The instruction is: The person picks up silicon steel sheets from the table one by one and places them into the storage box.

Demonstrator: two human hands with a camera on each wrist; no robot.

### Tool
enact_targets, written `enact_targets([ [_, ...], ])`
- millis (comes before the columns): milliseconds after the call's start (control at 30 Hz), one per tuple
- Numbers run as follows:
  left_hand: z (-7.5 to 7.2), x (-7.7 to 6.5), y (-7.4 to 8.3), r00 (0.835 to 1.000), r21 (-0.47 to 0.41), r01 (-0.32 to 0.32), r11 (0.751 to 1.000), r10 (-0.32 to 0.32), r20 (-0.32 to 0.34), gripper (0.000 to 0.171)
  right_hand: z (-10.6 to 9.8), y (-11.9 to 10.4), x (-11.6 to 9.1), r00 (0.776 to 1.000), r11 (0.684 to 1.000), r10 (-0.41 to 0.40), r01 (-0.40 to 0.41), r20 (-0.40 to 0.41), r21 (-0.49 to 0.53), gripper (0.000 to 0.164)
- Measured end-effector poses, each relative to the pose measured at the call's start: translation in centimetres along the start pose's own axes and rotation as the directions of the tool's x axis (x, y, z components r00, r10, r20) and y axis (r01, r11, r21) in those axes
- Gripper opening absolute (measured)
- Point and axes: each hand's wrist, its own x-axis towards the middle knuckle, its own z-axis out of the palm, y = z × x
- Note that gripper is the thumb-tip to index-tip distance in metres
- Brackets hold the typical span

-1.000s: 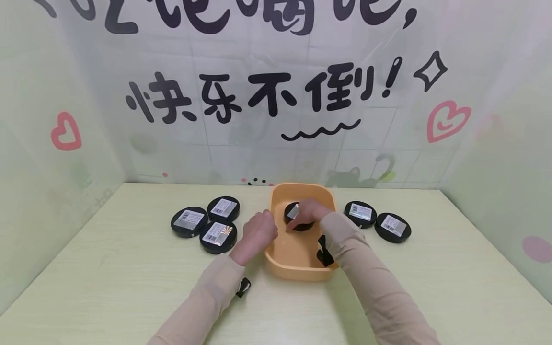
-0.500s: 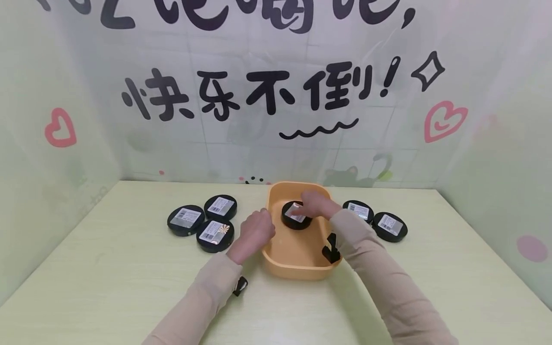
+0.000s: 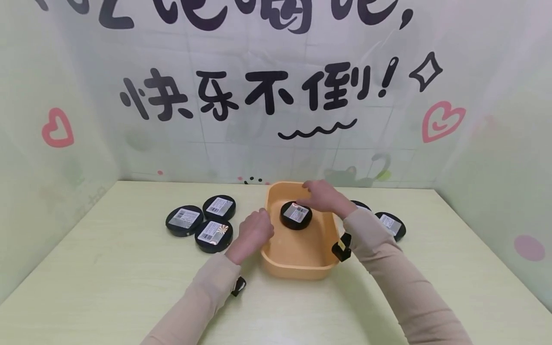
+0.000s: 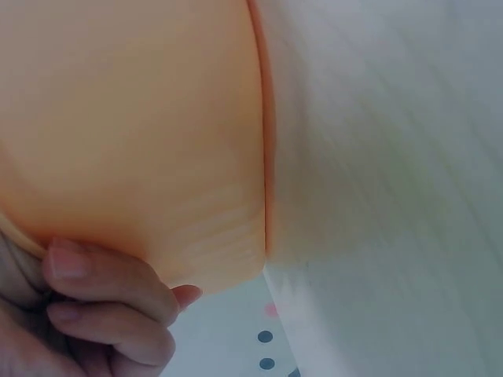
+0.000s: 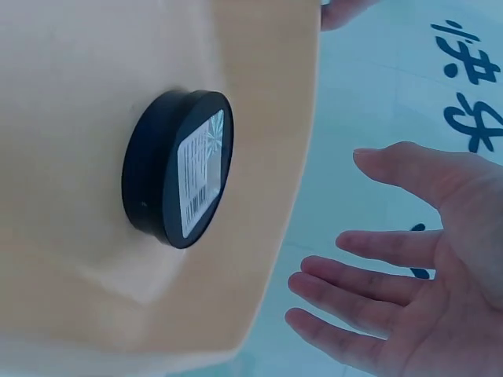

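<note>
Item, left hand: fingers are curling over the left rim of a tan bin, and I am gripping its wall in a narrow hold. Item, right hand: fingers are spreading wide, with the thumb standing apart from them, as I am hovering over the far right part of the bin. Item, one round black disc: it is lying flat inside the bin toward the far end, just beside my right hand but apart from it, and is bearing a silvery barcode label on top (its print is reading too small for me). Item, three like discs, labels up: a left one, a far one and a near one are clustering on the table to the left of the bin. Item, two more to the right: a half-hidden disc and an outer disc, both partly passing behind my right sleeve. Item, one pale backdrop: it is standing behind the table and is carrying bold dark lettering.
</note>
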Motion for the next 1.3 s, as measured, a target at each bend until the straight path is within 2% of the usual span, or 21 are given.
enact_targets([
  [400,0.1,0.0,0.0,1.0,-0.022,0.001,1.0,-0.002,-0.015,0.023,0.0,2.8,-2.1,0.992,0.998,0.024,-0.017,-0.123,0.061,0.043],
  [600,0.2,0.1,0.0,1.0,-0.024,-0.003,1.0,0.002,-0.023,0.023,0.1,4.3,-3.1,0.979,0.994,0.051,-0.031,-0.196,0.102,0.038],
  [800,0.2,0.1,-0.1,1.0,-0.03,-0.005,1.0,0.004,-0.031,0.023,0.5,6.7,-4.3,0.962,0.991,0.06,-0.027,-0.266,0.127,0.034],
  [1300,0.2,0.1,0.0,1.0,-0.035,-0.003,0.999,0.002,-0.027,0.023,1.8,11.8,-7.1,0.949,0.991,0.125,-0.106,-0.29,0.084,0.034],
])
